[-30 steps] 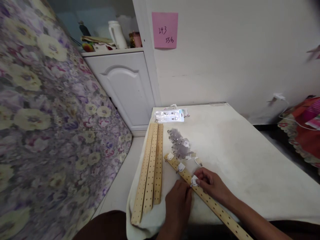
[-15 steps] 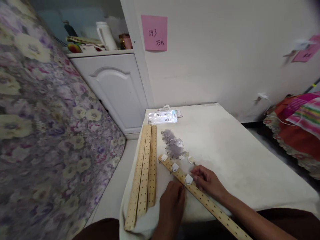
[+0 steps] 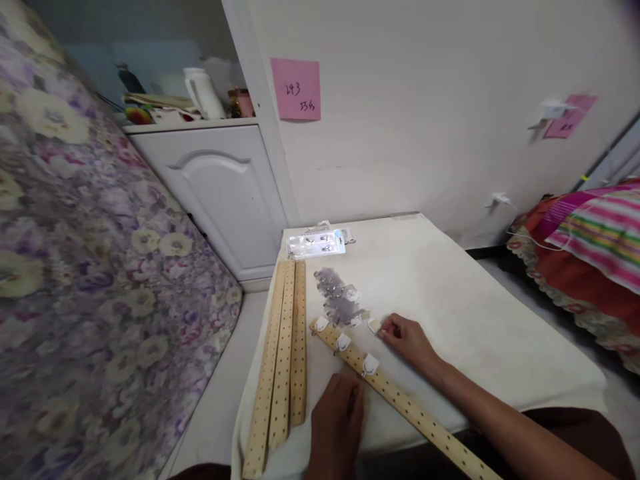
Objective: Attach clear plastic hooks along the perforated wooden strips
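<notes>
A long wooden strip [image 3: 400, 400] with rows of holes lies slanted across the cloth. On its far part sit three small white hooks, the nearest being a white hook [image 3: 371, 364] with a metal part hanging over the strip's edge. My left hand [image 3: 337, 413] is curled closed beside that edge, by the nearest hook; what its fingers hold is hidden. Beyond the strip, my right hand [image 3: 407, 337] pinches the end of a loose white hook [image 3: 375, 326] at the cloth. Clear-grey pieces with metal hooks [image 3: 337, 297] lie in a cluster left of it.
Several perforated wooden strips [image 3: 283, 347] lie side by side at the table's left. Clear packaging [image 3: 316, 244] with metal hooks rests near the wall. The table [image 3: 450, 300] has a pale cloth. A white cabinet [image 3: 210, 193] and a floral curtain [image 3: 100, 233] stand left.
My right hand has moved away from the strip, up to the loose white hook, and its fingers have closed at it. My left hand stays beside the strip. The view has shifted slightly.
</notes>
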`<action>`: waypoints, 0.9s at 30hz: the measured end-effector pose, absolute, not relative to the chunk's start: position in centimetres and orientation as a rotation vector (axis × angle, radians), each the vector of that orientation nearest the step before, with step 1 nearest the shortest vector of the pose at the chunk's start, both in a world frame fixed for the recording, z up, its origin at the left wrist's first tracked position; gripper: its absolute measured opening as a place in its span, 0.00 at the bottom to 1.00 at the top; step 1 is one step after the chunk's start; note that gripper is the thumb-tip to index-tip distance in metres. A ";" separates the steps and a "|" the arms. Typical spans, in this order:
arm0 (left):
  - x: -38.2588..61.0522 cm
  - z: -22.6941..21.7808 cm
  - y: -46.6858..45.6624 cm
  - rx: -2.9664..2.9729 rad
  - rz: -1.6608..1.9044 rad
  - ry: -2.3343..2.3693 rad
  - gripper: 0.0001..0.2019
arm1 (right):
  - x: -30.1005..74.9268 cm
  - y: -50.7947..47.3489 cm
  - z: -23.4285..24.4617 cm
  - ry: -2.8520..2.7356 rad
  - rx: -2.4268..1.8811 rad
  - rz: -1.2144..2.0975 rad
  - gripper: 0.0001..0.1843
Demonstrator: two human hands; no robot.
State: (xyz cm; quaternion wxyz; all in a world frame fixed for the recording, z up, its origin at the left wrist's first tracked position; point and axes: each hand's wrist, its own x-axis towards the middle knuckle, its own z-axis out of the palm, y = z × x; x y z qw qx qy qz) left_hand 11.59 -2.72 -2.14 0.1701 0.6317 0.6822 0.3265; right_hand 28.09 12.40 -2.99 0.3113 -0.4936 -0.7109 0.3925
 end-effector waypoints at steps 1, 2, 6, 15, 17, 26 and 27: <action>11.5 -2.2 -2.8 1.803 0.929 1.946 0.08 | 27.9 12.5 -3.1 -1.879 -1.314 1.033 0.04; 11.5 -2.3 -2.8 1.811 0.935 1.952 0.08 | 27.9 12.6 -3.2 -1.876 -1.319 1.036 0.04; 11.3 -2.3 -2.9 1.850 0.985 1.944 0.07 | 28.2 12.5 -3.1 -1.837 -1.318 1.075 0.05; 12.1 -0.9 -3.6 1.951 1.134 1.734 0.07 | 31.5 9.5 0.4 -1.398 -1.123 1.727 0.09; 12.5 -0.8 -3.8 1.889 1.167 1.640 0.06 | 32.0 8.2 1.3 -1.111 -0.975 1.985 0.08; 14.0 -0.6 -3.8 1.115 1.295 1.176 0.18 | 31.0 3.3 2.7 -0.761 -0.716 2.417 0.05; 14.1 -0.5 -3.8 1.071 1.297 1.127 0.16 | 30.8 2.8 2.7 -0.754 -0.723 2.431 0.05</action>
